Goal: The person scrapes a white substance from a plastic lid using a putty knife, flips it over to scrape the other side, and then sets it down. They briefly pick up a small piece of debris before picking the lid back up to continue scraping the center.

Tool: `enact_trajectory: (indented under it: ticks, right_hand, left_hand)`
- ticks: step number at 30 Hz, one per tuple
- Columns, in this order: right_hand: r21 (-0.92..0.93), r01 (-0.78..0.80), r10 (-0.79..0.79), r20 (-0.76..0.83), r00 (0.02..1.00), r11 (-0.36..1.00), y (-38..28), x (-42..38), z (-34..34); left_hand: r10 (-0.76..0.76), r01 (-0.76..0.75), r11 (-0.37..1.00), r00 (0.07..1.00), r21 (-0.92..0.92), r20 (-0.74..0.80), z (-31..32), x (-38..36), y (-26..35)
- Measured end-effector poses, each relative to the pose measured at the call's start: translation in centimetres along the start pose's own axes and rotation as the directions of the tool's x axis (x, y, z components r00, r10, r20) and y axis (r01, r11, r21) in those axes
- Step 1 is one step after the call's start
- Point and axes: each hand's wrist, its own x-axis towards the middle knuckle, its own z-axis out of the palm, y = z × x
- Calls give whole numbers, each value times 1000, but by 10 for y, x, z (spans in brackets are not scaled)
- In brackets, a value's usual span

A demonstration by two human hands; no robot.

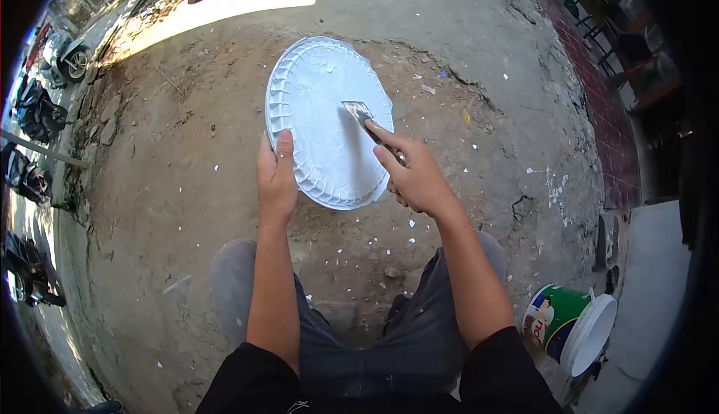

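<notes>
And here's the white lid [322,114] just left of twelve o'clock, left hand [277,185] pinching its eight o'clock rim, thumb on top, other fingers mostly hidden. Right hand [419,178] curls around the scraper [357,109], forefinger extended; blade contact, can't tell. Looks like scraping in hand; the next stroke wants a flat blade, steady rim.

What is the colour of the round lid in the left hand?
The round lid is white, seen best in the head view.
</notes>
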Motion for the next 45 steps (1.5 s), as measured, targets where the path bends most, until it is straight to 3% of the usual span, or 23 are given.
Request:
enact_trajectory:
  ticks: [3, 5, 6, 8, 15, 17, 20, 21, 23, 24, 26, 30, 32, 38, 45]
  right_hand:
    - [0, 57, -57, 33, 998, 998, -4, 0, -8]
    - [92, -77, 72, 62, 995, 993, -10, 4, -15]
    - [115, -89, 81, 77, 994, 989, -7, 2, -9]
    - [206, -140, 152, -41, 988, 968, 0, 5, -11]
    - [239, -113, 128, -48, 991, 964, 3, 4, -12]
    - [118, 15, -5, -91, 996, 993, 9, 3, -9]
    - [65, 71, -66, -76, 995, 995, 19, 4, -5]
    - [68, 65, -59, -80, 995, 996, 17, 4, -3]
    - [211, -55, 81, -115, 990, 976, 13, 4, 0]
    - [212, -59, 85, -119, 989, 975, 12, 5, -4]
    - [251, -142, 179, -132, 975, 957, 8, 9, -14]
    - [267, -104, 151, -162, 975, 958, 9, 7, -15]
    - [231, -111, 134, -87, 987, 967, 6, 3, -13]
    - [279, -142, 148, 0, 989, 950, 7, 1, -1]
    - [393, -138, 171, -49, 984, 909, 9, 9, 3]
  left_hand:
    - [-1, 1, 1000, 1000, -20, -6, 6, 4, -5]
    - [7, -24, 996, 979, 80, 205, 3, 10, -7]
    - [-14, -8, 994, 979, 105, 201, -5, 5, -2]
    - [-166, 188, 981, 937, -43, 307, -9, 1, 0]
    - [-115, 124, 991, 980, -46, 165, -2, 6, -9]
    - [-87, 88, 996, 992, -11, 97, -10, 11, -13]
    - [-101, 100, 995, 989, 6, 105, -10, 10, -7]
    - [-106, 106, 994, 988, 9, 112, -9, 8, -3]
    - [-95, 43, 986, 941, 163, 326, -4, 2, 3]
    - [-97, 45, 986, 938, 162, 332, -3, 1, 2]
    - [-182, 182, 983, 940, 26, 289, 2, 0, 0]
    - [-176, 173, 984, 948, 37, 266, 2, 2, -5]
    - [-75, 84, 995, 980, -43, 183, 1, 6, -8]
    - [-49, 46, 999, 987, 25, 151, -3, 6, -1]
    - [-1, -20, 995, 980, 99, 201, 10, -5, 1]
